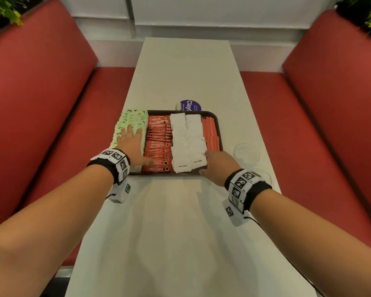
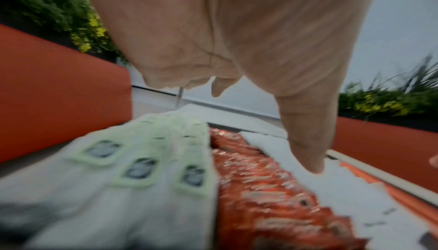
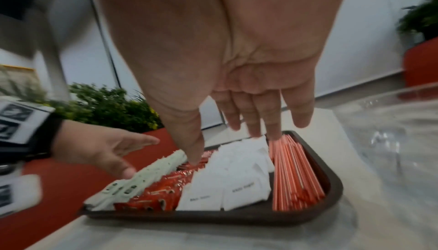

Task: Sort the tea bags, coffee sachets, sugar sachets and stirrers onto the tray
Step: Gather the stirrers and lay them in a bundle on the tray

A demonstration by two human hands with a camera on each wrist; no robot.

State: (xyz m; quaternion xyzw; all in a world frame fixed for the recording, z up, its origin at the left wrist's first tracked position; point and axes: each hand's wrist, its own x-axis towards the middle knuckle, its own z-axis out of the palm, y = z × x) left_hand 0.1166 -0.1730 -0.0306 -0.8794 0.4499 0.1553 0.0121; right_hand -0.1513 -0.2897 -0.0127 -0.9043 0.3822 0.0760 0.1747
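Note:
A dark brown tray (image 1: 220, 133) holds four sorted rows: green tea bags (image 1: 135, 118) at the left, red coffee sachets (image 1: 160, 138), white sugar sachets (image 1: 189, 133), and orange stirrers (image 1: 210, 131) at the right. My left hand (image 1: 135, 143) is spread flat over the tea bags (image 2: 142, 160) with straight fingers, holding nothing. The left wrist view shows a gap under the palm. My right hand (image 1: 210, 163) is at the tray's near right corner. Its straight fingers (image 3: 254, 123) reach over the sugar sachets (image 3: 237, 175) and stirrers (image 3: 294, 175), gripping nothing.
The tray sits on a long white table (image 1: 180, 221). Two clear plastic cups (image 1: 245, 154) stand just right of the tray. A round purple disc (image 1: 190, 106) lies behind it. Red bench seats (image 1: 41, 103) flank the table.

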